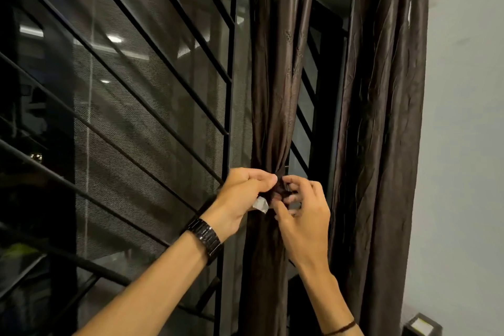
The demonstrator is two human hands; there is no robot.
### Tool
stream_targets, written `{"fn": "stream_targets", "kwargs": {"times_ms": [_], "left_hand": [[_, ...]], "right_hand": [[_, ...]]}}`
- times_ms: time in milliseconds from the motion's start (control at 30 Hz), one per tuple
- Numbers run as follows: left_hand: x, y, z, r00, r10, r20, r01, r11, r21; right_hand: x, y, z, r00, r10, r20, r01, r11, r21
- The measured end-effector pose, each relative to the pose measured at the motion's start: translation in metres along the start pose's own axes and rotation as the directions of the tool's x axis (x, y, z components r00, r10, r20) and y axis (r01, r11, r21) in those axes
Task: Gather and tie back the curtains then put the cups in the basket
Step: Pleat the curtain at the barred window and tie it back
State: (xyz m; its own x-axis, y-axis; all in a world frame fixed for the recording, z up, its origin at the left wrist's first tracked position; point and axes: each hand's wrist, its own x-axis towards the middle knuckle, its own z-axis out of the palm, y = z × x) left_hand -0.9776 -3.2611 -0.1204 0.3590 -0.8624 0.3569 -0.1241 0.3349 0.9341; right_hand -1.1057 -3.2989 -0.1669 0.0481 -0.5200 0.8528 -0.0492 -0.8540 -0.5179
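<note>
Gathered curtain (275, 90) hangs bunched at right edge of window grille (136, 117); second curtain (381, 117) loose, near wall. Left hand (242, 196) fingers curled, pinching tie band (278, 190) at bunch waist. Right hand (302, 215) fingertips curled in, pinching same band. Fabric likely light, soft, slick; grip band ends close to bunch. Knot hidden by fingers. White tag (260, 203) unclear. Cups, basket not visible.

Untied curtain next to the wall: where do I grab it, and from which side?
Grip the untied curtain level with the tie on the gathered curtain. Its folds hang straight and vertical, so they should bunch into one hand there. Come from its left, where a gap is open towards the gathered curtain; the wall sits close along its right edge.
</note>
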Motion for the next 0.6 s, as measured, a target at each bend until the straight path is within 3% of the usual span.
{"fn": "stream_targets", "kwargs": {"times_ms": [100,233,400,600], "left_hand": [[0.005,-0.002,-0.003,0.999,0.048,0.023,-0.050,0.994,0.093],[0.007,-0.002,-0.004,0.968,0.250,-0.018,-0.227,0.906,0.356],[0.007,-0.002,-0.007,0.935,0.353,-0.041,-0.308,0.862,0.402],[0.013,-0.006,-0.013,0.903,0.425,0.056,-0.388,0.756,0.528]], "right_hand": [[0.002,0.010,-0.001,0.992,-0.105,-0.063,0.101,0.993,-0.065],[0.006,0.009,-0.006,0.971,-0.221,-0.093,0.204,0.965,-0.162],[0.020,0.001,-0.008,0.949,-0.301,-0.092,0.270,0.928,-0.256],[0.059,-0.007,0.009,0.887,-0.462,0.012,0.443,0.842,-0.309]]}}
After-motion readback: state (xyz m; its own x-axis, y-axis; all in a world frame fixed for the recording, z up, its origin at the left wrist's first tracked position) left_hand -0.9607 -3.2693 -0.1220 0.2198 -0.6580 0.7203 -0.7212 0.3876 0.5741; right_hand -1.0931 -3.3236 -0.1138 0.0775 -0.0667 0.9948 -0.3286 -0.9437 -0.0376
